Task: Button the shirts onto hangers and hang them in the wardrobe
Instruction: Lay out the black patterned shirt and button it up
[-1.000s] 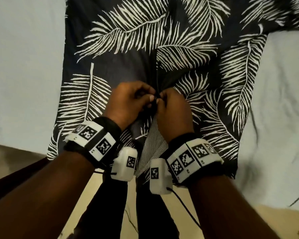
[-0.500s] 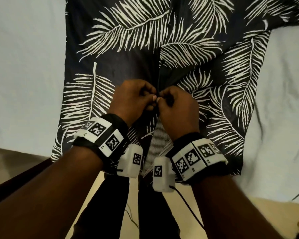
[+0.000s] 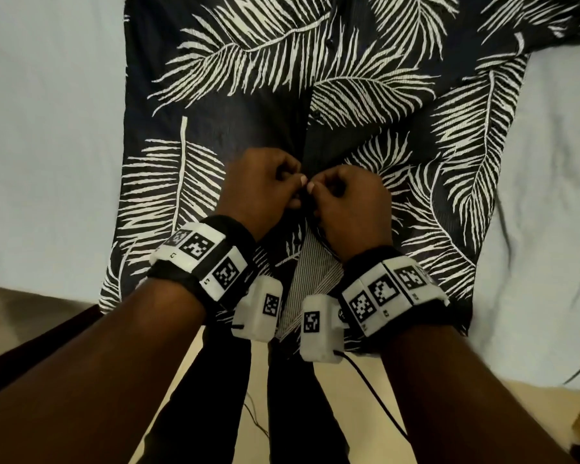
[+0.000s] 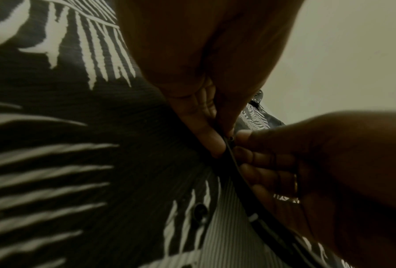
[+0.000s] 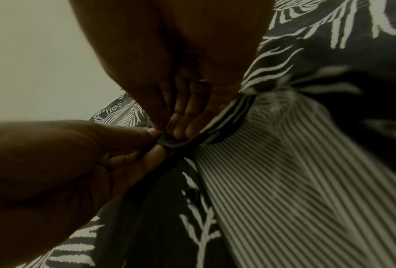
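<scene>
Our left hand point(image 3: 265, 189) and right hand point(image 3: 347, 202) both pinch the front edges of the leaf-print shirt point(image 3: 248, 95), fingertips touching, on the pale sheet point(image 3: 47, 95).

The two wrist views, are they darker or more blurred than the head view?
Head view: bright and sharp on the shirt, with both hands clearly lit. Left wrist view: dim and greenish, the leaf print smeared toward the edges. Right wrist view: equally dim, the striped inner cloth soft and bent by the wide lens.

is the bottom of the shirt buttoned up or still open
Open. Below the hands the shirt front edges part, showing striped lining, and the lowest button sits free. Left hand and right hand pinch the edges higher up.
</scene>
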